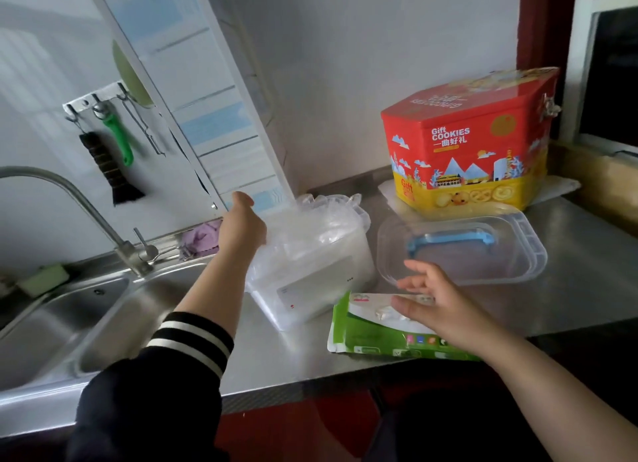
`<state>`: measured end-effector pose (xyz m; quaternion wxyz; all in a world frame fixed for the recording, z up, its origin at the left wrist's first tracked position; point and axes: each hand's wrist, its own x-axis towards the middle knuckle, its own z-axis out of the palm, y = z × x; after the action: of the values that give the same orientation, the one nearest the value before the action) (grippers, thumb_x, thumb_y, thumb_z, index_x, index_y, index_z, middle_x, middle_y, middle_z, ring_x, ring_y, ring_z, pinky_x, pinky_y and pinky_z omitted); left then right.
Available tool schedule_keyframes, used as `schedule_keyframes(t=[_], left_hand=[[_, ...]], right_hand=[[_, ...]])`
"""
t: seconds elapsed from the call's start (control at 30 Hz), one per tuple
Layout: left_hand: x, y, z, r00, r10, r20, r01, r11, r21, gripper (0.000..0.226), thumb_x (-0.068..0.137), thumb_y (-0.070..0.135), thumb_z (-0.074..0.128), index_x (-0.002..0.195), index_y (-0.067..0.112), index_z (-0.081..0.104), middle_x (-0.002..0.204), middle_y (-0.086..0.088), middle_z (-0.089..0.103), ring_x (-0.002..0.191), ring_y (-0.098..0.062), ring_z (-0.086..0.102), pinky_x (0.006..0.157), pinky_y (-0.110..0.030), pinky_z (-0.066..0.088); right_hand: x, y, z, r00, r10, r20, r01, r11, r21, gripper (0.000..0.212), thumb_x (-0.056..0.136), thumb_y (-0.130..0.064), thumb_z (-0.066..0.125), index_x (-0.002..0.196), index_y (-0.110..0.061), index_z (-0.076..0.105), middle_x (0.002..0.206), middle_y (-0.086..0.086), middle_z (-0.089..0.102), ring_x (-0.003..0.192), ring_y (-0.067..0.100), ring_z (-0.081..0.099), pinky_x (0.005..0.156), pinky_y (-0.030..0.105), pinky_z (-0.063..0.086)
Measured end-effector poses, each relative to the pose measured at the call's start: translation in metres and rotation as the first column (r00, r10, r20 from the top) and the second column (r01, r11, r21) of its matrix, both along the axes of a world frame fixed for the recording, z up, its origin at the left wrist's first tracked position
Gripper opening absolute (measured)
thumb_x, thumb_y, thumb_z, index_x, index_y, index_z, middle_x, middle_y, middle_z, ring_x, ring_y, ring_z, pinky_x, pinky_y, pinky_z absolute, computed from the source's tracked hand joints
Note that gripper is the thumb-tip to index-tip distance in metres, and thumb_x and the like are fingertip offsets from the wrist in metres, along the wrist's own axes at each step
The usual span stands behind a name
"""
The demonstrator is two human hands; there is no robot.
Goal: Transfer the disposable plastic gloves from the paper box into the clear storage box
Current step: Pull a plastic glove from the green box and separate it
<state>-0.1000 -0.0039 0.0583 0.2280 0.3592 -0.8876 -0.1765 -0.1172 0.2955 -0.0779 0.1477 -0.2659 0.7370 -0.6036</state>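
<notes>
Two hands work the counter — the left hand (241, 226) presses on the gloves (310, 226) heaped in the clear box (321, 282), finger state hidden; the right hand (435, 299), fingers relaxed, hovers over the green paper box (366, 337), beside the lid (462, 251).

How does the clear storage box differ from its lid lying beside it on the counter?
The clear storage box is deep and stuffed with plastic gloves up to its rim; the lid is shallow and holds nothing. The lid carries a blue handle; the storage box shows a white label instead. The left hand rests on the gloves in the box, while the right hand hovers near the lid's front edge. Both are clear plastic and rest on the steel counter.
</notes>
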Motion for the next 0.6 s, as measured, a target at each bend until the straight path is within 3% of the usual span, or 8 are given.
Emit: schedule_keyframes(t=[0.07,0.13,0.2,0.33,0.43,0.5,0.6], left_hand=[[0.006,0.001,-0.009,1.000,-0.008,0.022,0.011,0.990,-0.138,0.040,0.082,-0.011,0.039,0.115,0.012,0.038,0.100,-0.019,0.062,0.088,-0.038,0.061,0.066,-0.039,0.045],[0.012,0.003,-0.014,0.996,-0.003,0.093,0.027,0.965,-0.262,0.035,0.084,-0.012,0.037,0.114,0.008,0.042,0.109,-0.020,0.056,0.095,-0.039,0.057,0.067,-0.038,0.038],[0.017,0.008,-0.019,0.976,0.049,0.213,0.031,0.934,-0.356,0.031,0.087,-0.010,0.040,0.113,0.005,0.047,0.115,-0.019,0.050,0.098,-0.040,0.056,0.067,-0.039,0.039],[0.018,0.015,-0.024,0.883,0.166,0.440,0.070,0.879,-0.472,0.033,0.090,-0.002,0.050,0.121,0.005,0.056,0.129,-0.016,0.045,0.105,-0.036,0.058,0.066,-0.037,0.043],[0.016,0.016,-0.025,0.836,0.176,0.520,0.135,0.852,-0.506,0.036,0.090,0.003,0.048,0.125,0.005,0.056,0.130,-0.014,0.045,0.122,-0.033,0.045,0.083,-0.040,0.046],[0.014,0.012,-0.027,0.799,0.150,0.582,0.194,0.853,-0.485,0.038,0.089,0.005,0.046,0.125,0.007,0.057,0.130,-0.014,0.047,0.126,-0.033,0.038,0.093,-0.040,0.042],[0.011,-0.002,-0.028,0.696,0.031,0.717,0.283,0.906,-0.314,0.042,0.089,0.014,0.040,0.128,0.012,0.055,0.134,-0.013,0.048,0.127,-0.034,0.038,0.104,-0.042,0.033]], right_hand=[[0.001,0.000,-0.001,1.000,0.001,-0.017,-0.001,1.000,0.016,0.097,0.057,-0.077,0.062,0.139,-0.035,0.030,0.120,-0.019,0.055,0.122,0.000,0.048,0.099,0.028,0.043],[0.001,0.000,-0.002,1.000,0.002,-0.029,-0.002,1.000,0.023,0.094,0.060,-0.070,0.062,0.141,-0.032,0.031,0.120,-0.019,0.055,0.122,0.001,0.048,0.093,0.020,0.041],[0.002,0.000,-0.001,0.999,-0.001,-0.035,0.002,1.000,0.029,0.092,0.062,-0.067,0.062,0.141,-0.031,0.031,0.121,-0.018,0.055,0.122,0.000,0.048,0.083,0.014,0.041],[0.003,0.000,0.001,0.999,-0.006,-0.045,0.007,1.000,0.028,0.089,0.064,-0.064,0.062,0.141,-0.031,0.032,0.120,-0.019,0.056,0.120,-0.002,0.048,0.082,0.012,0.040],[0.004,0.001,0.002,0.999,-0.005,-0.042,0.006,1.000,0.028,0.085,0.066,-0.060,0.062,0.140,-0.031,0.033,0.121,-0.017,0.056,0.120,-0.002,0.048,0.070,0.012,0.047],[0.005,0.001,0.003,0.999,-0.005,-0.049,0.006,0.999,0.037,0.083,0.065,-0.062,0.062,0.138,-0.032,0.035,0.121,-0.018,0.056,0.120,0.000,0.048,0.075,0.012,0.044],[0.005,0.001,0.003,0.999,-0.006,-0.054,0.008,0.999,0.048,0.077,0.064,-0.064,0.062,0.132,-0.036,0.038,0.120,-0.018,0.057,0.119,0.000,0.049,0.087,0.018,0.041]])
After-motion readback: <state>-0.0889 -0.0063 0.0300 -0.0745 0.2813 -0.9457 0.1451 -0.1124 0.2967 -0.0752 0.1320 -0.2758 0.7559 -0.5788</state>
